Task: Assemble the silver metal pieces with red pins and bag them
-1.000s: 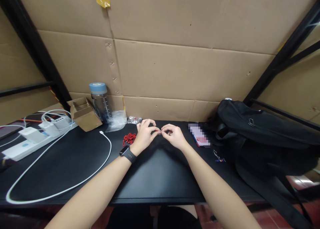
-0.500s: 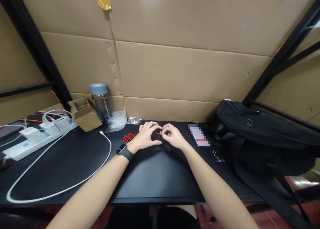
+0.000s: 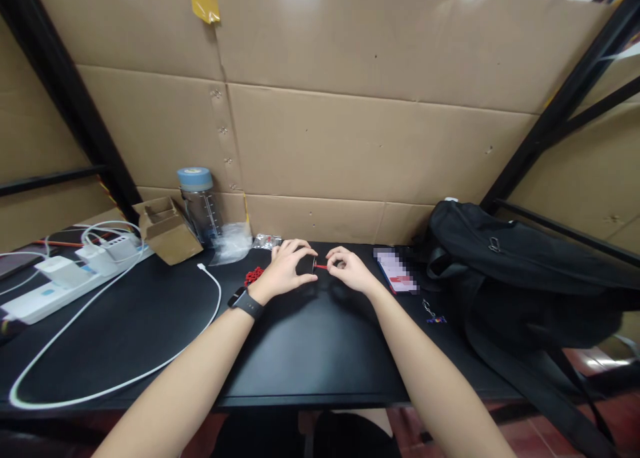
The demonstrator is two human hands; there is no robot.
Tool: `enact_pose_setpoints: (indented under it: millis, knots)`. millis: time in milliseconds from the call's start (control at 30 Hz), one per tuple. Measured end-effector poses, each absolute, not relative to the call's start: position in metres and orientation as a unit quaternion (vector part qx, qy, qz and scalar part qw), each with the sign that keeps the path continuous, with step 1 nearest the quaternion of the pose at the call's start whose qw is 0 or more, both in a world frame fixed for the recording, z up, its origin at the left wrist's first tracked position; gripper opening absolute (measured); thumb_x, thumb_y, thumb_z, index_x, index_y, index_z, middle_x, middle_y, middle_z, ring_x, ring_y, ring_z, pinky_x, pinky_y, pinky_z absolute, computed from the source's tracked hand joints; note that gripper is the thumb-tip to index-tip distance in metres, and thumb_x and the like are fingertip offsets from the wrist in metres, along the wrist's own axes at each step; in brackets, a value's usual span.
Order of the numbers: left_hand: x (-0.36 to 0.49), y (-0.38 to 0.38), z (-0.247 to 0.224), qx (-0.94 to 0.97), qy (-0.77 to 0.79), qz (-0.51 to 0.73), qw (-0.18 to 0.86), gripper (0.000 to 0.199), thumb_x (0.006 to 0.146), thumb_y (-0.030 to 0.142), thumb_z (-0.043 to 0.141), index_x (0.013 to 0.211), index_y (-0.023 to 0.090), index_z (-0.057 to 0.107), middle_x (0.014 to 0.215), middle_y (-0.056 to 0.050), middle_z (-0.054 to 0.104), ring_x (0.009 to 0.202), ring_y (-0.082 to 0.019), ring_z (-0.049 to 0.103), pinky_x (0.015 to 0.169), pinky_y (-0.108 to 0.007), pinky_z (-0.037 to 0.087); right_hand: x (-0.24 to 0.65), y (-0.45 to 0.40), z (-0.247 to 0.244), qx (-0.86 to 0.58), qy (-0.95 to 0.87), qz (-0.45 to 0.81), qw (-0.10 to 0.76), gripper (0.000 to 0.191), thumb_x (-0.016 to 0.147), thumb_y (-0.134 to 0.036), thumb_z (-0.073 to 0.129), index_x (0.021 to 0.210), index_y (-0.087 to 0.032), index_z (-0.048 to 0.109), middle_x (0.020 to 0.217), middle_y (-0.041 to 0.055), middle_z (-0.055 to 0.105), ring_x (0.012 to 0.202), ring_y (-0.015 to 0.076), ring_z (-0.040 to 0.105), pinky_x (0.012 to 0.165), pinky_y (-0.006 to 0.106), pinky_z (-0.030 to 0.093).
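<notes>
In the head view, my left hand [image 3: 286, 269], with a dark watch on its wrist, curves its thumb and fingers round a thin flat piece [image 3: 315, 265] seen edge-on. What kind of piece this is, I cannot make out. A red cord [image 3: 321, 266] stretches straight from that piece to my right hand [image 3: 347, 270], whose thumb and finger pinch it. Beside my left wrist lies a bunched red cord [image 3: 253, 276], partly hidden by the hand. Both hands are just above the black table [image 3: 310, 351].
On the left are a white power strip [image 3: 30, 305], a white cable [image 3: 220, 305], an open cardboard box [image 3: 173, 231], a bottle [image 3: 197, 201] and clear plastic wrap [image 3: 233, 241]. A phone [image 3: 395, 271], a small keychain [image 3: 434, 315] and a black bag [image 3: 510, 265] lie right.
My hands have moved slightly apart, the left one leftward. More of the red cord now shows, stretched between the thin piece and my right fingers.
</notes>
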State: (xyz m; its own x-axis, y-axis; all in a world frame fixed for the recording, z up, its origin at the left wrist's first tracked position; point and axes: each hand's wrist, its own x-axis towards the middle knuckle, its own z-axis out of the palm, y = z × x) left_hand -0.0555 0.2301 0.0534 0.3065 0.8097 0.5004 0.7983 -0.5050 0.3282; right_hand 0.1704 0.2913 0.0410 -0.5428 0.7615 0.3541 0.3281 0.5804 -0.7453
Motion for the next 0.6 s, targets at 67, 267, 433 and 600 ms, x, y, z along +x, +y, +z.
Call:
enact_pose_setpoints:
  millis: [67, 267, 433, 600]
  knots:
    - [-0.057, 0.231, 0.052, 0.809, 0.499, 0.311, 0.012, 0.049, 0.075, 0.05, 0.079, 0.119, 0.033, 0.063, 0.131, -0.006, 0.056, 0.125, -0.031, 0.046, 0.105, -0.051, 0.031, 0.172, 0.292, 0.042, -0.335, -0.822, 0.313, 0.338, 0.009, 0.078, -0.019, 0.064, 0.07, -0.018, 0.069, 0.106, 0.0055, 0.063, 0.09, 0.0162, 0.063, 0.075, 0.028, 0.048]
    - [-0.066, 0.236, 0.043, 0.82, 0.505, 0.267, 0.038, 0.059, 0.067, 0.053, 0.084, 0.119, 0.032, 0.065, 0.132, -0.007, 0.057, 0.126, -0.034, 0.044, 0.106, -0.052, 0.031, 0.17, 0.29, 0.038, -0.329, -0.849, 0.255, 0.325, 0.009, 0.078, -0.014, 0.065, 0.071, -0.018, 0.069, 0.097, 0.0042, 0.065, 0.087, 0.0155, 0.062, 0.079, 0.028, 0.048]
    - [-0.101, 0.247, 0.045, 0.799, 0.553, 0.237, 0.012, 0.03, 0.085, 0.04, 0.066, 0.114, 0.031, 0.069, 0.124, -0.008, 0.064, 0.123, -0.033, 0.05, 0.104, -0.053, 0.033, 0.173, 0.29, 0.041, -0.345, -0.865, 0.192, 0.31, 0.011, 0.078, -0.011, 0.065, 0.07, -0.018, 0.069, 0.091, 0.0045, 0.065, 0.085, 0.0164, 0.061, 0.082, 0.03, 0.047]
    - [-0.141, 0.255, 0.049, 0.751, 0.628, 0.203, 0.009, 0.011, 0.077, 0.029, 0.068, 0.083, 0.027, 0.076, 0.103, -0.009, 0.073, 0.108, -0.033, 0.06, 0.095, -0.045, 0.041, 0.19, 0.3, 0.047, -0.393, -0.858, 0.12, 0.308, 0.016, 0.077, -0.012, 0.065, 0.089, -0.02, 0.072, 0.101, 0.0069, 0.067, 0.097, 0.0215, 0.061, 0.091, 0.036, 0.046]
